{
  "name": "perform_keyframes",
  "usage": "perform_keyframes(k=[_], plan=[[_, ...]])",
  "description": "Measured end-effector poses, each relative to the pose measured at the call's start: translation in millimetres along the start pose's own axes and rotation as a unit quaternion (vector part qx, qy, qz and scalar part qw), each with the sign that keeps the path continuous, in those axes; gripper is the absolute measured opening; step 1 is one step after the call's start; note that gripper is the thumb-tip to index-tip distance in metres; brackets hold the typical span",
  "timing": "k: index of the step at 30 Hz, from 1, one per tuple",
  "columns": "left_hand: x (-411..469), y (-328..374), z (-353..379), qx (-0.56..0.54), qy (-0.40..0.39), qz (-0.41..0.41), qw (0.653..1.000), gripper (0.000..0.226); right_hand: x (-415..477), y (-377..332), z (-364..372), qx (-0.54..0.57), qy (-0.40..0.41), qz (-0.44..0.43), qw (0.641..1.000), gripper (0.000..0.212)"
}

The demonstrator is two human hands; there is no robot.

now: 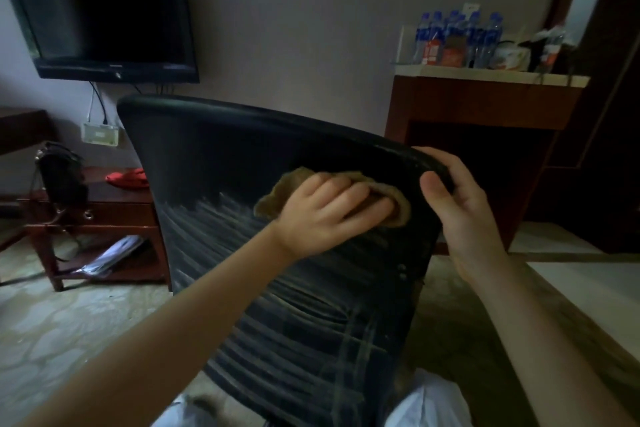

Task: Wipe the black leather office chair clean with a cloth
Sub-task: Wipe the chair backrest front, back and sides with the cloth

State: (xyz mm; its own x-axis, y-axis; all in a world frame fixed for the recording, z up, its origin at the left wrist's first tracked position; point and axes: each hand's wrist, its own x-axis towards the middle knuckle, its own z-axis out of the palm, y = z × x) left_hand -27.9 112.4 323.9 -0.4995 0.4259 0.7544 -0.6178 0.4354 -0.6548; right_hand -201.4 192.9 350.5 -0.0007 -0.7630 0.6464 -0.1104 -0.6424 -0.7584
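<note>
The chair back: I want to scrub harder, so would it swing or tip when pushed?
The chair back would likely shift: the right hand grips its top edge, seemingly bracing it. It looks stiff, unbent under the left hand pressing the cloth.

Left hand (pixel 325 210) presses flat, right hand (pixel 457 204) grips, both arms outstretched.

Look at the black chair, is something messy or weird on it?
Yes. Pale, dusty-looking streaks cross the chair back below the brown cloth that the left hand presses on it. The leather above is plain dark. The right hand grips the top corner.
</note>
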Motion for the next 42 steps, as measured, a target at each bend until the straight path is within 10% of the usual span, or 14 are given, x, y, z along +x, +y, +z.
perform_keyframes(k=[12,22,33,42], plan=[[31,-4,14,0.049,0.074,-0.113,0.99,0.019,3,9,2,0.109,0.051,0.017,0.993,0.03],[-23,40,19,-0.045,-0.083,0.011,0.995,0.038,0,7,-14,0.125,0.064,0.038,0.989,0.043],[86,49,36,-0.021,0.01,-0.148,0.989,0.023,-5,0,-23,0.265,0.061,0.119,0.955,0.07],[25,75,37,-0.061,-0.074,0.008,0.995,0.028,-5,7,-37,0.19,0.022,0.115,0.975,0.079]])
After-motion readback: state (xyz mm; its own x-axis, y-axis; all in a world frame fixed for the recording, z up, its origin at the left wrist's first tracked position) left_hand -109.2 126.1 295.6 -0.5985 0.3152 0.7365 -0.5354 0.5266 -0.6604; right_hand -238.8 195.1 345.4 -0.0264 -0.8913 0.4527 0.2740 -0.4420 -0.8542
